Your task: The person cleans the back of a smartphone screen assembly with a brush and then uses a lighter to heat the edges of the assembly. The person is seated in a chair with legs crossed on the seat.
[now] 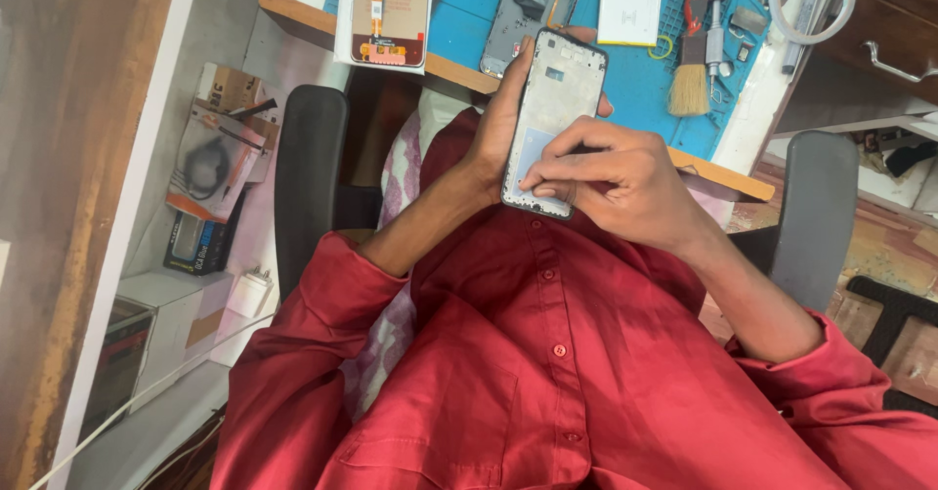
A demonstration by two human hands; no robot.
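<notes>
Blue matting covers the counter point(469, 11) ahead of you, edged with a wooden lip, and it carries most of the loose parts. Your left hand point(503, 124) wraps around the phone frame point(555, 119) from behind, gripping its edges and holding it tilted above your lap, just in front of the counter's edge. Your right hand point(611, 182) is curled, its fingertips pressed against the lower part of the frame's pale inner face; it grasps nothing on its own.

On the mat lie a second opened phone body point(532, 1), a display panel with an orange flex strip point(383, 11) hanging over the near edge, a white flat rectangle point(630, 1), and a brush with a red handle point(692, 70) beside small metal tools. A white ring-shaped piece point(811, 1) sits at the far right corner.

You sit in a black-armed chair point(311, 187), red shirt sleeves down to the forearms. To your left, boxes and packaged accessories point(210, 172) stand on a pale shelf beside a worn wooden wall.
</notes>
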